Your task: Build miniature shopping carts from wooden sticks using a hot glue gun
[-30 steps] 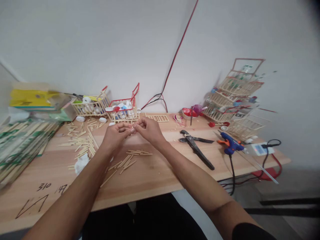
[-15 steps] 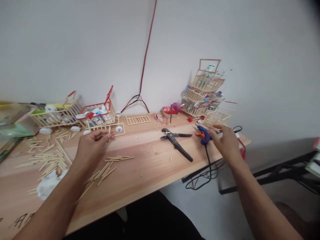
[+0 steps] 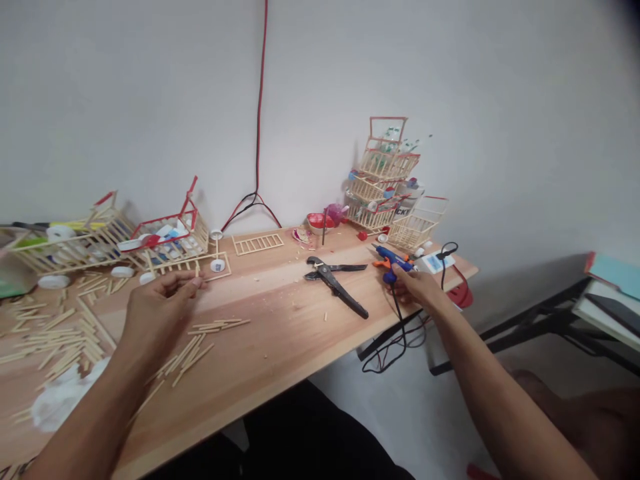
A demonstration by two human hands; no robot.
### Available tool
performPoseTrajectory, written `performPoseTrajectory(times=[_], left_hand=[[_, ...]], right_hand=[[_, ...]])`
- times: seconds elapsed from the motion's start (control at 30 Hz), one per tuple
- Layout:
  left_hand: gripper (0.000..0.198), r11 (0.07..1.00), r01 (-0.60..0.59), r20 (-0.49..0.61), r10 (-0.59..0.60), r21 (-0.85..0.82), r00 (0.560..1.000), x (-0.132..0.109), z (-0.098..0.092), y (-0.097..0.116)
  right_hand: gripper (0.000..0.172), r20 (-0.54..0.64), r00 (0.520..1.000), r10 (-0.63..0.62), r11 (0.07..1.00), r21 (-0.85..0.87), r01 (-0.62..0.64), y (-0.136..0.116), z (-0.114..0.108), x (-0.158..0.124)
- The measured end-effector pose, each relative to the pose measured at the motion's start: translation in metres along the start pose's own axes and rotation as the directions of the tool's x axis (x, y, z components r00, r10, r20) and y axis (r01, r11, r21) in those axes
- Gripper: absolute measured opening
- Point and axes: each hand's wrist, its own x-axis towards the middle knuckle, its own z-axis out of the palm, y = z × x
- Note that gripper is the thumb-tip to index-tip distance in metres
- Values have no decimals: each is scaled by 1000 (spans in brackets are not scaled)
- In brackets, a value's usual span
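My left hand (image 3: 163, 303) is closed in a pinch, with a short wooden stick (image 3: 197, 269) upright at its fingertips. Just beyond it lies a thin stick frame (image 3: 227, 265) with a white bottle cap (image 3: 217, 265) on it. At the right end of the table, my right hand (image 3: 413, 287) has its thumb and fingers around the rear of a blue and orange glue gun (image 3: 393, 257), whose nozzle points left. Some of those fingers are hidden behind the gun and its cable. Black pliers (image 3: 337, 287) lie between my hands.
Loose sticks (image 3: 75, 343) and white tissue (image 3: 65, 400) cover the left side. Small stick carts (image 3: 170, 243) stand along the wall; others are stacked (image 3: 383, 180) at the right. A ladder-like stick panel (image 3: 257, 244) lies at the back. The glue gun cable (image 3: 399, 310) hangs over the front edge.
My right hand has come down onto the glue gun and closed around it. My left hand keeps its pinch on the stick. The whole view has swung to the right.
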Motion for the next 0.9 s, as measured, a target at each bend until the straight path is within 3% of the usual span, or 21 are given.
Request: performPoseTrajectory(times=[0.1, 0.2, 0.27, 0.37, 0.47, 0.57, 0.63, 0.7, 0.77, 0.83, 0.9], left_hand=[[18, 1000, -24, 8, 24, -13, 1000, 0, 1, -1], [18, 998, -35, 13, 35, -53, 999, 0, 1, -3], [19, 996, -26, 15, 28, -88, 1000, 0, 1, -4], [22, 984, 15, 26, -11, -177, 1000, 0, 1, -3], [25, 955, 76, 72, -58, -288, 996, 0, 3, -3], [26, 928, 89, 114, -51, -362, 992, 1, 5, -5], [27, 929, 83, 131, -37, -362, 991, 2, 5, -6], [28, 934, 75, 133, -30, -350, 991, 2, 4, -6], [27, 934, 63, 123, -21, -351, 992, 2, 2, -4], [26, 931, 52, 109, -13, -361, 994, 2, 0, -1], [25, 934, 41, 93, -8, -356, 996, 2, -2, 2]], right_hand=[[29, 73, 975, 208, 961, 168, -218, -4, 6, 4], [20, 70, 969, 236, 936, 250, -247, -5, 4, 1], [21, 81, 982, 171, 930, 317, -188, -3, 1, -6], [28, 26, 1000, -6, 916, 400, -5, -6, -1, -24], [34, 27, 982, -188, 826, 546, 143, -26, 10, -52], [28, 151, 932, -330, 643, 759, 105, -58, 43, -84], [27, 332, 887, -321, 556, 824, -107, -78, 74, -103], [28, 516, 797, -313, 536, 789, -300, -94, 106, -118], [30, 605, 730, -317, 513, 757, -405, -109, 133, -126], [30, 629, 692, -355, 517, 749, -415, -123, 154, -127], [31, 615, 652, -444, 551, 761, -342, -138, 169, -124]])
